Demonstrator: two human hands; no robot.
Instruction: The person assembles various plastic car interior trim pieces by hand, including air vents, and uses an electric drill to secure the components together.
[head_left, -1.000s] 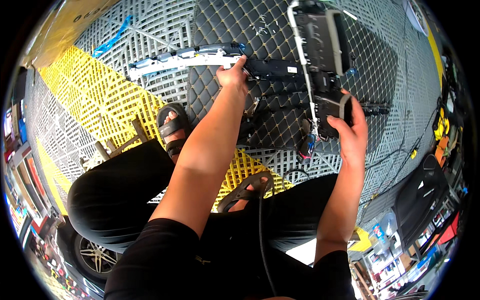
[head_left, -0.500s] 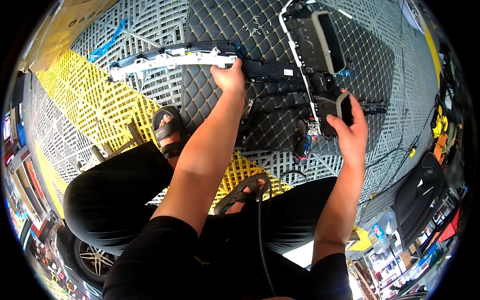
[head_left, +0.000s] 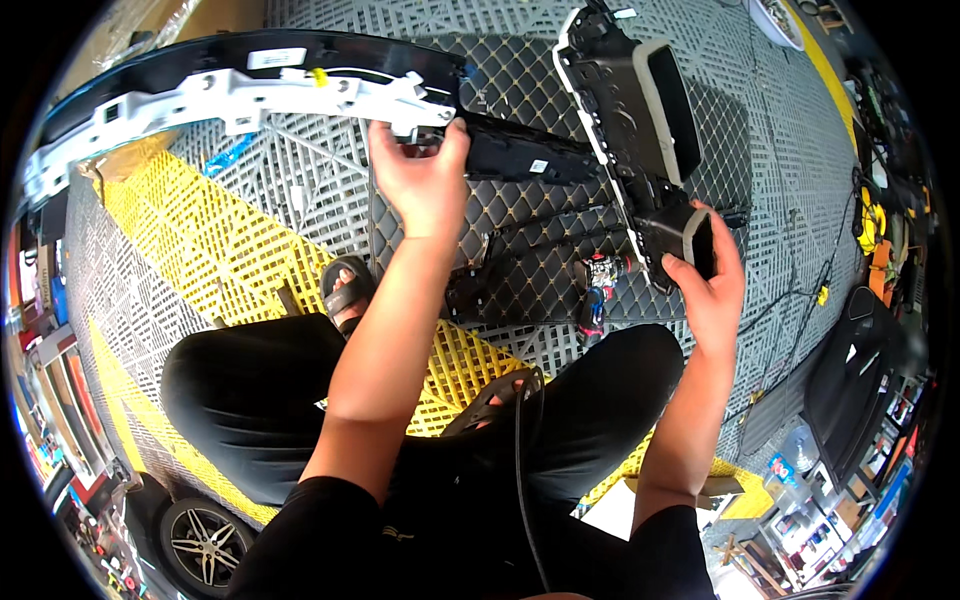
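a grey and yellow floor of open plastic lattice tiles (head_left: 200,215) spreads under everything. on it lies a black quilted mat with pale diamond stitching (head_left: 545,272). a long, curved trim piece, glossy black with a white plastic bracket along its lower side (head_left: 245,93), stretches across the upper left, its right end over the mat's left part. over the mat's right part, a black plastic vent housing with a white edge and two grey-rimmed rectangular openings (head_left: 625,105) stands at a slant; whether it rests on the mat, i cannot tell. between the two, a flat black plastic panel with a small white label (head_left: 520,155) reaches from the trim piece toward the housing.

the left hand (head_left: 425,185) has its grip pinching the right end of the trim piece, thumb and finger at the lower edge. the right hand (head_left: 715,300) has its grip closed round the housing's lower end, thumb in front and fingers behind the smaller opening. a handheld power tool in black, red and blue (head_left: 595,300) lies near the housing's lower end.
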